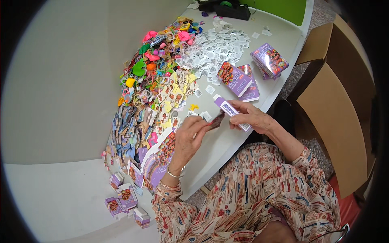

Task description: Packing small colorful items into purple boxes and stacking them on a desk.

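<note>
My right hand (pixel 256 118) is closed around a slim purple and white cardboard box (pixel 225 106), tilted with a white flap at its upper end. Just left of it, my left hand (pixel 189 135) pinches a small dark, reddish flat piece (pixel 216 121) close to the box's side; its kind is too small to make out. Beyond the hands lie filled-looking purple boxes (pixel 234 78) with a colourful character on the front. A small yellow figure (pixel 194 107) rests on the table near my left hand. Below that wrist spreads a fan of flat purple cartons (pixel 156 164).
Heaped along the wall are colourful trinkets (pixel 156 60), white square packets (pixel 216 48), sticker cards (pixel 172 91) and dark picture cards (pixel 125 125). Purple boxes (pixel 269 60) are stacked at the right edge. A tape dispenser (pixel 233 10) stands far back, a large open carton (pixel 334 109) at right, small boxes (pixel 127 196) lower left.
</note>
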Tool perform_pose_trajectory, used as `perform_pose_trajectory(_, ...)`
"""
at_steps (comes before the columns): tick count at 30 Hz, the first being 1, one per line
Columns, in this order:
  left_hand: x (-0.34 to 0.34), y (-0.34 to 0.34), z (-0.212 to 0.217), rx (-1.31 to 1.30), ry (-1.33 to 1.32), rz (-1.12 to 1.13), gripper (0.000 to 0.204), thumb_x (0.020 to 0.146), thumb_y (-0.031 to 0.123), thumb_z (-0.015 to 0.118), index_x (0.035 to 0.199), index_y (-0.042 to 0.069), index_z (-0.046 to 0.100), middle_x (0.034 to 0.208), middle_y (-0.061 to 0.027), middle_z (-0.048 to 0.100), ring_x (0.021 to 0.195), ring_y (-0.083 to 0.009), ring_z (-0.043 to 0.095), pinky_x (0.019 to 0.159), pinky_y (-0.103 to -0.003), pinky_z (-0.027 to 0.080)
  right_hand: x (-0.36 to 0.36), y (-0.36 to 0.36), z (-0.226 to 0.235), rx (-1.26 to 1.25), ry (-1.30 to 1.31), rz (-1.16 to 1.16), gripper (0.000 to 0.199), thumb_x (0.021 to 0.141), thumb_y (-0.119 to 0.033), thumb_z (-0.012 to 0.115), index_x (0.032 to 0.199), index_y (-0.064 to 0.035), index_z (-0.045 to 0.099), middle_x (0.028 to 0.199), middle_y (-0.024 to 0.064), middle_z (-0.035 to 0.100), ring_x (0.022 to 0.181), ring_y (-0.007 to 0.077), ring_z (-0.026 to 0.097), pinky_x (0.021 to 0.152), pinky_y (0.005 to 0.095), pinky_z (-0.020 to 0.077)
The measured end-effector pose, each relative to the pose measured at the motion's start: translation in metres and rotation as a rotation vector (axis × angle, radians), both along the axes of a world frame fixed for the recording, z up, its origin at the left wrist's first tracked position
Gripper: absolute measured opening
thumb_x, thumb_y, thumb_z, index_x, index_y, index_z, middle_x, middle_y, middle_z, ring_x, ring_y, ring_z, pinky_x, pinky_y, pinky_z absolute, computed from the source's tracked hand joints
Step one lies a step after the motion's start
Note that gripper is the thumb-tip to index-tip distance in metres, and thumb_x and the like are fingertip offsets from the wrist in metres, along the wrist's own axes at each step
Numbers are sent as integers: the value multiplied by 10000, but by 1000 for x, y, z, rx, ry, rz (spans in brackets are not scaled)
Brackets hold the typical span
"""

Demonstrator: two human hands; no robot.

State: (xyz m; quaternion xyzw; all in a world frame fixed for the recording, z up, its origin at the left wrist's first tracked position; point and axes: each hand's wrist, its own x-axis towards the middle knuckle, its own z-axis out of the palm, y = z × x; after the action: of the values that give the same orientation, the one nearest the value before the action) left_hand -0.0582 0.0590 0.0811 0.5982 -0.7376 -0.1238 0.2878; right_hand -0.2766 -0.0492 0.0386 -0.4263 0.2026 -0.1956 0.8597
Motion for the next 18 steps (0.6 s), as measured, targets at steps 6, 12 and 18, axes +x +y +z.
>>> perform_pose_trajectory(6, 19, 10, -12, 276, 695, 261, 123, 906, 26, 625, 1020, -17, 642, 875, -12, 650, 770, -84, 598, 685, -208, 476, -8, 9, -12, -331, 86, -164, 888, 732, -231, 802, 1424, 44, 318, 1241, 118, 504, 1112, 170, 513, 966, 310, 427)
perform_pose_trajectory(12, 16, 8, 15, 100, 765, 317, 137, 936, 37, 595, 1048, -29, 639, 872, 8, 630, 776, -30, 554, 695, -179, 468, -6, 19, -16, -1004, 374, -324, 888, 659, -183, 823, 1378, 20, 343, 1241, 169, 493, 1146, 302, 505, 1005, 371, 395)
perform_pose_trajectory(18, 5, 4, 28, -176, 422, 303, 137, 902, 5, 621, 1033, -29, 638, 841, -33, 646, 718, -52, 559, 632, -211, 467, 0, 28, -21, -1375, 424, -431, 860, 633, -204, 824, 1341, -14, 374, 1224, 166, 489, 1113, 357, 494, 964, 421, 418)
